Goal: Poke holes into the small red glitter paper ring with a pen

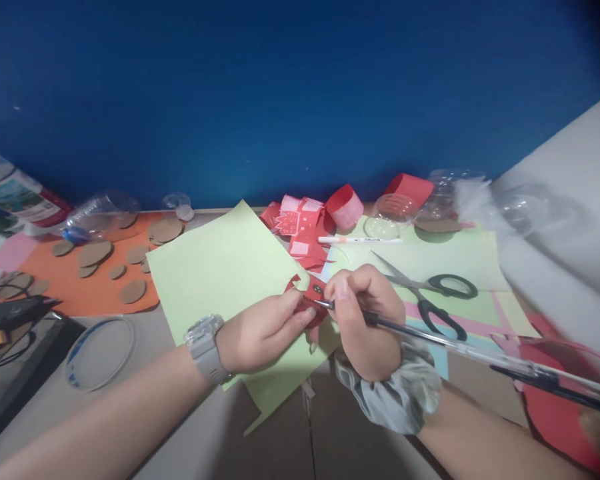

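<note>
My left hand (265,330), with a grey watch at the wrist, is closed on a small red paper piece (307,285) that bears a black drawn eye and a row of dark marks. A pale green strip curls at its top edge. In my right hand (365,320) is a black-tipped pen (430,340), gripped near its point, with the tip at the red piece's right side. A pale grey scrunchie circles the right wrist. Pale green paper sheets (220,267) lie beneath and behind my left hand.
Black-handled scissors (430,293) lie open to the right on coloured sheets. Behind my hands are red paper rings (345,207) and a white marker (360,240). Cardboard discs (95,253) rest on orange paper at left, near a tape roll (100,353). A blue wall (300,100) rises behind.
</note>
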Available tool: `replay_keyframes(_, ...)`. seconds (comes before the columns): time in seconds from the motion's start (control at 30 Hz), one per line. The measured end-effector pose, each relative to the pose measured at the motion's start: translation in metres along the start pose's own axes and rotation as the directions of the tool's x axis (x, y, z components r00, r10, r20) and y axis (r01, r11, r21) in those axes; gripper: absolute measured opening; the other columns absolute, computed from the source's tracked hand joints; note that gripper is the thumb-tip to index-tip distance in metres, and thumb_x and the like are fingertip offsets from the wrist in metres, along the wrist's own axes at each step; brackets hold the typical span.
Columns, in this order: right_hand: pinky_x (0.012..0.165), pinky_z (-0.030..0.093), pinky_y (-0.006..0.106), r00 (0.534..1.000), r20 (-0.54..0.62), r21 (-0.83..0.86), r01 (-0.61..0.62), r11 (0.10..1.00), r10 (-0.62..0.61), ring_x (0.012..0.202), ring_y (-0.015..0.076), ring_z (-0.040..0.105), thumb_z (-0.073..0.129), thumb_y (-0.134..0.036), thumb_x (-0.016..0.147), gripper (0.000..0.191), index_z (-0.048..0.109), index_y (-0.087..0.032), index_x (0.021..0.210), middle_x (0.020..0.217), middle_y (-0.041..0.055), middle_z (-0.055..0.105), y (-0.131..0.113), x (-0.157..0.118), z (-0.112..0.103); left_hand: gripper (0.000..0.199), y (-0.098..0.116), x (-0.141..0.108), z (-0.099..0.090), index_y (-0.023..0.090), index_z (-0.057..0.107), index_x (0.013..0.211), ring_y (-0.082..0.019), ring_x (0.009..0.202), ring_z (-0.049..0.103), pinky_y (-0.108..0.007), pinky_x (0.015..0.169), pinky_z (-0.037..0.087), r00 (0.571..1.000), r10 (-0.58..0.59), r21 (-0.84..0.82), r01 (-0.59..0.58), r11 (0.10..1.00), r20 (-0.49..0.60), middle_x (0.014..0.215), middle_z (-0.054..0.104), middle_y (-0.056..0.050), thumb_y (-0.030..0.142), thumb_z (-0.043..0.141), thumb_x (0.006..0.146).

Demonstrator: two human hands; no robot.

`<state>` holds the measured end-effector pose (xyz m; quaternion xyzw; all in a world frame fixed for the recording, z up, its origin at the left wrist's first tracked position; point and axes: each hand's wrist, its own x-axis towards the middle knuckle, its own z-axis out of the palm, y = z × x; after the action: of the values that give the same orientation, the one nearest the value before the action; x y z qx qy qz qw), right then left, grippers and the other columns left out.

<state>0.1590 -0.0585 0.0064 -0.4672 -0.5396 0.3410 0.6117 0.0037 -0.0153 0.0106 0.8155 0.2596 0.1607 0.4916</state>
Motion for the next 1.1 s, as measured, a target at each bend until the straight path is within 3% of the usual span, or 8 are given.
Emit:
replay_keyframes(0.27, 0.037, 0.038, 0.017, 0.988, 0.096, -0.077, -0.118, 0.99, 0.125, 0.038, 0.0048, 0.047, 0.047, -0.028, 0.092, 0.027, 0.046, -0.02, 0.066, 0.05, -0.0072, 0.046, -0.0003, 0.0062, -0.0004, 0.038, -0.0027, -0.0003, -0.0012, 0.015, 0.055, 0.085, -0.014, 0.08, 0.056, -0.028, 0.081, 0.042, 0.999, -0.006, -0.007, 0.006, 1.0, 0.04, 0.085, 0.061, -0.004, 0.031, 0.024, 0.1)
replay_keyframes(0.5, 0.035, 0.039, 0.021, 0.962, 0.163, 0.016, -0.225, 0.974, 0.219, 0.037, 0.008, 0.052, 0.05, -0.032, 0.09, 0.022, 0.044, -0.022, 0.072, 0.055, -0.0069, 0.05, 0.0029, 0.0012, -0.0013, 0.032, -0.0029, -0.001, 0.0005, 0.016, 0.05, 0.086, -0.014, 0.079, 0.058, -0.028, 0.079, 0.044, 0.999, 0.011, -0.018, -0.011, 1.0, 0.039, 0.085, 0.063, -0.005, 0.031, 0.025, 0.1)
replay_keyframes(0.73, 0.04, 0.038, 0.024, 0.974, 0.155, -0.003, -0.168, 0.986, 0.166, 0.037, 0.0086, 0.045, 0.048, -0.03, 0.091, 0.02, 0.043, -0.023, 0.072, 0.052, -0.0064, 0.049, 0.0034, -0.0022, -0.0018, 0.029, -0.0037, -0.0012, 0.0022, 0.017, 0.047, 0.083, -0.014, 0.072, 0.058, -0.025, 0.07, 0.043, 1.0, 0.029, 0.071, -0.029, 0.997, -0.002, 0.081, 0.063, -0.003, 0.032, 0.028, 0.099)
replay_keyframes(0.87, 0.04, 0.035, 0.024, 0.976, 0.169, -0.055, -0.131, 0.99, 0.138, 0.038, 0.0079, 0.043, 0.046, -0.028, 0.091, 0.021, 0.041, -0.023, 0.071, 0.054, -0.0061, 0.048, 0.0033, -0.0007, -0.0031, 0.028, -0.0045, -0.0017, 0.003, 0.018, 0.046, 0.085, -0.014, 0.067, 0.057, -0.025, 0.064, 0.041, 0.999, 0.017, 0.2, -0.011, 0.98, -0.029, 0.079, 0.061, -0.002, 0.035, 0.027, 0.099)
replay_keyframes(1.1, 0.05, 0.035, 0.025, 0.994, 0.109, -0.19, -0.007, 0.982, 0.029, 0.053, 0.0104, 0.042, 0.047, -0.026, 0.089, 0.022, 0.04, -0.022, 0.068, 0.057, -0.0043, 0.042, 0.0052, 0.0005, -0.0026, 0.035, -0.0051, -0.002, 0.0055, 0.019, 0.046, 0.087, -0.016, 0.06, 0.055, -0.026, 0.055, 0.036, 0.999, -0.04, 0.397, 0.051, 0.916, -0.034, 0.073, 0.058, -0.002, 0.043, 0.023, 0.098)
